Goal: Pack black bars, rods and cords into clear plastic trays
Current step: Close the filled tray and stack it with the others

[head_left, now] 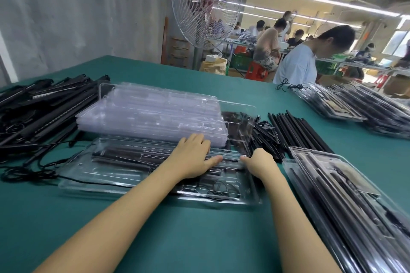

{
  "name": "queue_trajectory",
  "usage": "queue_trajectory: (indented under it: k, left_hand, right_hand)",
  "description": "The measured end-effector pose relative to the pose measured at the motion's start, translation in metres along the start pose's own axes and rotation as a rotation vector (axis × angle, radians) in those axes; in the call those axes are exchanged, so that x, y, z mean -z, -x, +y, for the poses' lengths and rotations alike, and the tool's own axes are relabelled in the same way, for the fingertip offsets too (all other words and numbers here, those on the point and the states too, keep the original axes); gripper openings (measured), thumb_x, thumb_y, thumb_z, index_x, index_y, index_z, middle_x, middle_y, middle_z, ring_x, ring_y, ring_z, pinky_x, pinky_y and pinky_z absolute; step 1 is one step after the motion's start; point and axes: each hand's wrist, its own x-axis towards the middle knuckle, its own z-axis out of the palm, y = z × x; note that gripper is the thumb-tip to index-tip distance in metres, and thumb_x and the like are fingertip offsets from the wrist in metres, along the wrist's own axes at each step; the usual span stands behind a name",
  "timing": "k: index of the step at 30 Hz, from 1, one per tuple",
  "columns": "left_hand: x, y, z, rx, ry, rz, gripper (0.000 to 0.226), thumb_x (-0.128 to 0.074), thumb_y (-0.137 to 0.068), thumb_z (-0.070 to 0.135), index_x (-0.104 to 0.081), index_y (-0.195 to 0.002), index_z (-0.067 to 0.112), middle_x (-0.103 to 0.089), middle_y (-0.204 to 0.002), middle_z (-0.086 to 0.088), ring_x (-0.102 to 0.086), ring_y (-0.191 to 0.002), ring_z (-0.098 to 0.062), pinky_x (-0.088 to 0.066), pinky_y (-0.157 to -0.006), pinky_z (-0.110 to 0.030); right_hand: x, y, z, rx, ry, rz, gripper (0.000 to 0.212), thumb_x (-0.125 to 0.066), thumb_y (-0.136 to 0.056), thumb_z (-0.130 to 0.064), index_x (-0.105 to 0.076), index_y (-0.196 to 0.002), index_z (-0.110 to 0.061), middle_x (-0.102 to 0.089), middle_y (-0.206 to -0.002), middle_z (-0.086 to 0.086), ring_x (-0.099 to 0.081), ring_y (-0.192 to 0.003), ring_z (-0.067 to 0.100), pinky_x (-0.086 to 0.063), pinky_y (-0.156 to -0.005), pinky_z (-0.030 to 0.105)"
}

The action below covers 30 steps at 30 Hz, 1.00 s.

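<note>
A clear plastic tray (93,175) lies in front of me on the green table, with black bars (124,157) in its slots and a coiled black cord (218,188) at its near right. My left hand (193,157) rests flat on the tray's middle, fingers spread. My right hand (258,163) presses the tray near its right end, fingers curled down; what it holds, if anything, is hidden. A stack of empty clear trays (155,115) stands just behind.
Black bars and cords (40,106) are piled at the far left. Loose black rods (297,131) and short pieces (265,135) lie to the right. Filled trays sit at the near right (346,195) and far right (359,104). A fan (206,4) and a person (299,64) stand beyond the table.
</note>
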Motion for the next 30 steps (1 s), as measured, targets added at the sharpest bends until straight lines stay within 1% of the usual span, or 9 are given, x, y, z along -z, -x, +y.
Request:
queue_trajectory:
  k: [2,5,8,10,15,21,26,28,30]
  left_hand:
    - [0.001,0.002,0.0,-0.015,0.0,0.013,0.042,-0.03,-0.094,0.058,-0.044,-0.1,0.019,-0.041,-0.102,0.001,-0.039,-0.105,-0.019,-0.031,-0.087,-0.034]
    - [0.004,0.003,0.001,-0.017,0.029,0.014,0.039,-0.031,-0.094,0.058,-0.044,-0.098,0.02,-0.036,-0.098,0.003,-0.039,-0.105,-0.019,-0.03,-0.085,-0.034]
    - [0.004,0.005,0.001,-0.02,0.06,0.011,0.043,-0.032,-0.094,0.057,-0.049,-0.103,0.018,-0.047,-0.106,0.0,-0.041,-0.108,-0.02,-0.032,-0.089,-0.034]
    - [0.004,0.008,0.003,-0.025,0.08,0.001,0.047,-0.031,-0.095,0.056,-0.053,-0.112,0.018,-0.05,-0.115,-0.001,-0.041,-0.112,-0.019,-0.033,-0.093,-0.036]
    - [0.004,0.009,0.007,-0.035,0.098,0.014,0.045,-0.031,-0.097,0.051,-0.057,-0.112,0.017,-0.053,-0.115,0.001,-0.042,-0.112,-0.017,-0.032,-0.093,-0.036]
    - [0.005,0.01,0.006,-0.06,0.155,0.013,0.044,-0.035,-0.097,0.048,-0.058,-0.117,0.017,-0.054,-0.118,0.001,-0.043,-0.112,-0.016,-0.033,-0.095,-0.033]
    - [0.01,0.01,0.005,-0.087,0.155,0.021,0.043,-0.039,-0.097,0.044,-0.055,-0.125,0.016,-0.053,-0.122,0.0,-0.045,-0.114,-0.016,-0.036,-0.095,-0.031]
    - [0.011,0.011,0.005,-0.092,0.139,0.06,0.041,-0.041,-0.097,0.043,-0.053,-0.125,0.015,-0.053,-0.123,0.0,-0.045,-0.114,-0.015,-0.037,-0.096,-0.031]
    - [0.013,0.011,0.006,-0.096,0.118,0.081,0.04,-0.042,-0.097,0.042,-0.051,-0.125,0.016,-0.052,-0.124,0.0,-0.044,-0.115,-0.015,-0.037,-0.097,-0.031]
  right_hand:
    - [-0.002,0.002,0.0,0.005,-0.018,0.049,0.038,-0.051,-0.096,-0.027,-0.034,-0.066,-0.012,-0.045,-0.069,0.004,-0.043,-0.063,0.02,-0.036,-0.062,0.028]
    - [-0.008,0.008,-0.005,-0.027,-0.003,0.139,0.031,-0.046,-0.098,-0.022,-0.039,-0.07,-0.011,-0.055,-0.09,0.01,-0.049,-0.079,0.028,-0.038,-0.068,0.031]
    - [-0.01,0.015,-0.01,-0.069,0.101,0.177,0.015,-0.045,-0.097,-0.013,-0.057,-0.099,-0.004,-0.06,-0.11,0.014,-0.05,-0.088,0.029,-0.036,-0.07,0.032]
    - [-0.011,0.017,-0.011,-0.111,0.215,0.15,0.023,-0.048,-0.092,-0.004,-0.057,-0.112,-0.004,-0.06,-0.116,0.013,-0.053,-0.092,0.029,-0.037,-0.07,0.031]
    - [-0.017,0.019,-0.016,-0.145,0.304,0.161,0.028,-0.048,-0.094,-0.014,-0.055,-0.12,-0.006,-0.058,-0.121,0.01,-0.058,-0.109,0.03,-0.045,-0.074,0.035]
    - [-0.024,0.018,-0.003,-0.042,0.246,0.286,0.039,-0.031,-0.103,-0.031,-0.059,-0.11,-0.005,-0.064,-0.107,0.013,-0.061,-0.096,0.031,-0.038,-0.063,0.031]
    - [-0.023,0.018,0.001,0.053,0.232,0.36,0.045,-0.03,-0.103,-0.034,-0.06,-0.102,0.0,-0.064,-0.101,0.016,-0.062,-0.092,0.034,-0.036,-0.06,0.029]
    - [-0.023,0.02,0.002,0.088,0.231,0.422,0.046,-0.03,-0.102,-0.036,-0.059,-0.091,-0.002,-0.065,-0.092,0.015,-0.061,-0.08,0.032,-0.03,-0.052,0.028]
    - [-0.022,0.023,0.003,0.115,0.227,0.479,0.044,-0.029,-0.102,-0.037,-0.05,-0.079,-0.006,-0.062,-0.082,0.012,-0.05,-0.063,0.026,-0.021,-0.043,0.027]
